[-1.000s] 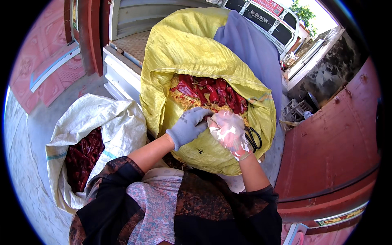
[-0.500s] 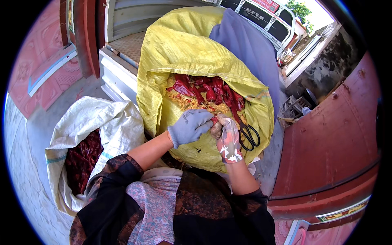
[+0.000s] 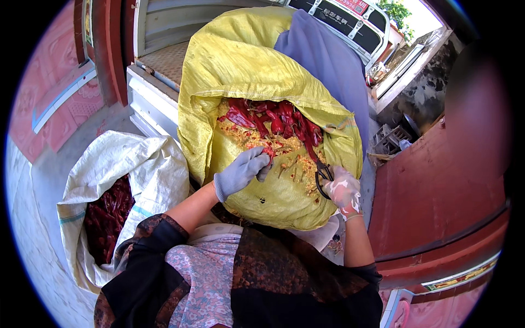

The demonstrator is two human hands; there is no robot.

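In my gray-gloved left hand (image 3: pixel 245 170) is a red dried chili pepper (image 3: pixel 268 152), pinched between the fingertips over the yellow sack's mouth. My right hand (image 3: pixel 343 191), in a patterned glove, has its fingers closed at the black handles of the scissors (image 3: pixel 322 181), covering part of the loops. The blades point up toward more red chili peppers (image 3: pixel 281 118) heaped in the opening of the large yellow woven sack (image 3: pixel 246 60). Around them lie loose yellowish seeds (image 3: pixel 292 147) and bits of stem.
A white woven sack (image 3: pixel 158 169) holding dark red chilies stands at left. Behind the yellow sack are a truck bed (image 3: pixel 164 63) and a bluish-purple cloth (image 3: pixel 322 49). A red metal door (image 3: pixel 426 202) stands at right, near a small crate (image 3: pixel 391 141).
My right hand has left the chili beside my left hand and moved right to the scissors' handles. My left hand still holds the chili, slightly farther left.
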